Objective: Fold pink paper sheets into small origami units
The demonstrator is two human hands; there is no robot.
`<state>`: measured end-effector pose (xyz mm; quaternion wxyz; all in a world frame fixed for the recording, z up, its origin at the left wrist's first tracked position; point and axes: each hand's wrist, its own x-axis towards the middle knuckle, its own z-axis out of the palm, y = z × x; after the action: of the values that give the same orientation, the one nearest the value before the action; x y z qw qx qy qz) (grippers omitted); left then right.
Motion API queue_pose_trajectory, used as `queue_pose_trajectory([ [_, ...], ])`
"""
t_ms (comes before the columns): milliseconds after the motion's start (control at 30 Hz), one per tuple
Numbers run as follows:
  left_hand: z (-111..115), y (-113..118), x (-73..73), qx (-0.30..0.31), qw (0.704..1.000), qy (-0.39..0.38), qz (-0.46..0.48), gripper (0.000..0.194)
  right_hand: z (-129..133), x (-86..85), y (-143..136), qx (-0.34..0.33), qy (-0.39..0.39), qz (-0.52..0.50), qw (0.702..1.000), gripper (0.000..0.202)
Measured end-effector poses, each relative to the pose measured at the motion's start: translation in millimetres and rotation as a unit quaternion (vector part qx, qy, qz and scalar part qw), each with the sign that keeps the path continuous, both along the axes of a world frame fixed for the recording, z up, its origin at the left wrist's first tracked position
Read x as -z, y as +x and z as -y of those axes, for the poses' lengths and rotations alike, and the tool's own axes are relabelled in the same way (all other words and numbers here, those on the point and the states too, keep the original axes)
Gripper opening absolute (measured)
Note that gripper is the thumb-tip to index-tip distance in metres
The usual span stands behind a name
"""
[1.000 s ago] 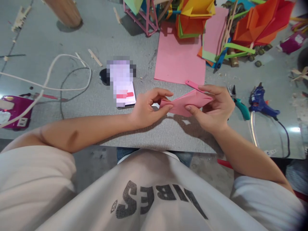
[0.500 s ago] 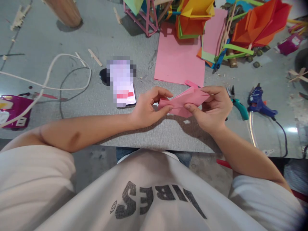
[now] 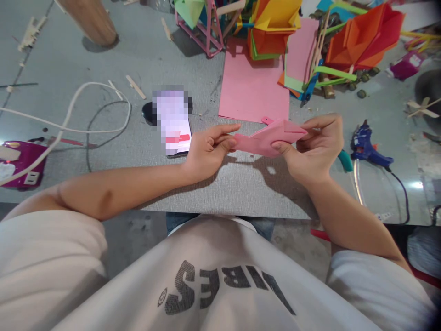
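Note:
A folded piece of pink paper (image 3: 263, 140) is held between both hands, raised a little over the grey table (image 3: 206, 193), where a shadow falls. My left hand (image 3: 212, 149) pinches its narrow left end between thumb and fingers, with the index finger stretched out above. My right hand (image 3: 312, 149) grips the wider right part, thumb on the near face and fingers behind. Just beyond the folded paper lies a flat pink sheet (image 3: 255, 87), and a small pink tool handle (image 3: 266, 120) shows at its near edge.
Left of my hands lies a phone (image 3: 181, 145). A white cable (image 3: 74, 99) loops near a purple power socket (image 3: 32, 177). At right are a blue glue gun (image 3: 368, 147) and a teal-handled tool (image 3: 345, 161). Colourful folded papers (image 3: 361, 41) stand at the back.
The folded paper has shifted slightly right and its left end looks flatter. My right hand has moved right with it. My left index finger has straightened.

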<state>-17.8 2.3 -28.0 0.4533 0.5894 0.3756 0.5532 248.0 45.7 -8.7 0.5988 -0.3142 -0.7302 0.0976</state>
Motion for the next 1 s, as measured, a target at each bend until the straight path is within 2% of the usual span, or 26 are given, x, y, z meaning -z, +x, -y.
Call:
queue_pose_trajectory([
  [100, 1.4, -0.7, -6.5, 0.037, 0.999, 0.003, -0.002, 0.054, -1.7, 3.3, 1.2, 0.026, 0.007, 0.03, 0.999, 0.053],
  [200, 3.1, -0.3, -10.2, 0.072, 0.997, -0.016, -0.03, 0.047, -0.3, 4.9, -0.2, 0.011, -0.001, 0.027, 1.0, 0.051],
  [367, 4.0, -0.6, -12.3, 0.039, 0.992, -0.065, -0.098, 0.036, -3.7, 3.4, 1.8, -0.037, -0.027, -0.007, 0.999, 0.052],
  [600, 3.6, -2.0, -15.3, 0.025, 0.99, -0.044, -0.131, 0.031, -14.0, 11.6, 14.6, -0.097, -0.104, -0.005, 0.99, 0.063],
  [800, 2.1, 0.2, -14.4, 0.058, 0.991, -0.019, -0.121, 0.032, 0.2, 3.3, 4.9, -0.087, -0.227, -0.031, 0.97, 0.066],
  [900, 0.8, 1.0, -14.3, 0.076, 0.99, -0.033, -0.114, 0.033, 9.5, -0.1, -3.9, -0.105, -0.252, -0.045, 0.961, 0.067],
  [1000, 0.8, 0.9, -15.3, 0.058, 0.99, -0.038, -0.119, 0.029, 13.9, -1.3, -7.2, -0.114, -0.262, -0.046, 0.957, 0.064],
])
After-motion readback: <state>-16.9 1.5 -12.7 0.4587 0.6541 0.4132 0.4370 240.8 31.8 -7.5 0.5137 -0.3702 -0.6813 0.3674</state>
